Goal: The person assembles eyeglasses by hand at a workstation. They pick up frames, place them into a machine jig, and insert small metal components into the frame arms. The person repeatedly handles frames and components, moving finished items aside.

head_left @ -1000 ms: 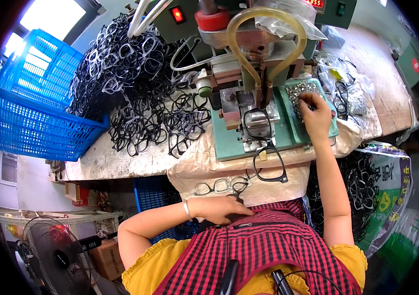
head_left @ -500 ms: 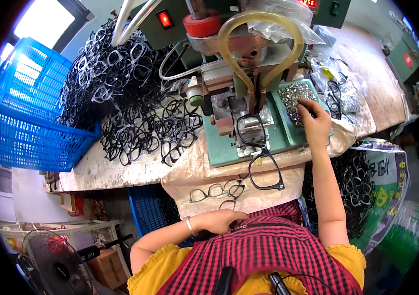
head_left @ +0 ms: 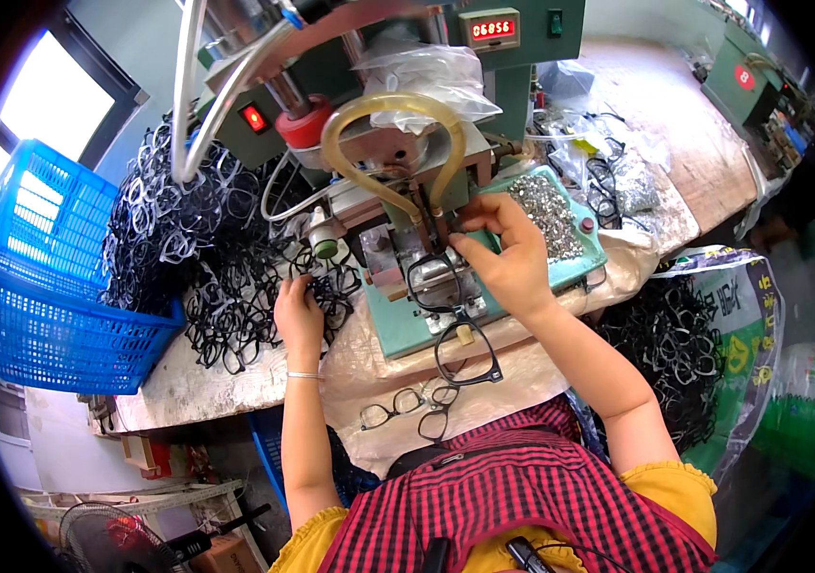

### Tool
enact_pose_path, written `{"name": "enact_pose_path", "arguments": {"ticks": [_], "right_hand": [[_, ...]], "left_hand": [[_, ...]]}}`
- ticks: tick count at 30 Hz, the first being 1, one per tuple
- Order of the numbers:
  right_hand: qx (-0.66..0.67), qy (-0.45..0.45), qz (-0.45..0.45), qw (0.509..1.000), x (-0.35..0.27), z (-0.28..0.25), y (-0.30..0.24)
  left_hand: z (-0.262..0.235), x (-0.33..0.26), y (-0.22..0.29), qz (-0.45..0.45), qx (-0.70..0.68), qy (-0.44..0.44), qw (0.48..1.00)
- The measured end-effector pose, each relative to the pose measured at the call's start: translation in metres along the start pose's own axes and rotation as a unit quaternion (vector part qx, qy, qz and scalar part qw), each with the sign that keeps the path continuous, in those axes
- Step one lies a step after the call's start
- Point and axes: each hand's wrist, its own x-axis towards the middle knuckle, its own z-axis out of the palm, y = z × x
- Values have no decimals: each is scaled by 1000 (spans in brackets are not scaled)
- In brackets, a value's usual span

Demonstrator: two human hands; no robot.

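Note:
A black eyeglass frame (head_left: 470,379) sits in the machine's metal fixture, one rim under the press head and the other hanging over the front edge. Beside the press tip, my right hand (head_left: 511,258) has thumb and fingers pinched together; whatever lies between them is too small to make out. A green tray (head_left: 591,258) heaped with small metal parts (head_left: 543,215) lies to its right. My left hand (head_left: 299,313) reaches into the near edge of a pile of black eyeglass frames (head_left: 235,320), fingers curled down; what they grip is hidden.
The green press machine (head_left: 513,81) with a looped yellowish hose (head_left: 450,119) stands at the back. Blue baskets (head_left: 54,334) are at the left. Loose eyeglass frames (head_left: 393,409) lie on brown paper before me. A sack of frames (head_left: 742,334) is at the right.
My right hand has moved left from the metal parts to the press tip. My left hand has gone from my lap to the frame pile. The view has shifted.

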Motion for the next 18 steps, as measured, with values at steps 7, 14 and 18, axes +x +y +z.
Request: {"name": "enact_pose_path", "arguments": {"ticks": [7,14,18], "right_hand": [[49,4,54,997,-3,-1,-4],[123,3,123,985,-9,16,-36],[-14,-44,38,998,-11,-5,-48]], "left_hand": [[10,16,0,-199,-397,181,877],[-54,9,97,-173,-672,232,681],[-88,0,163,217,-440,101,865]]}}
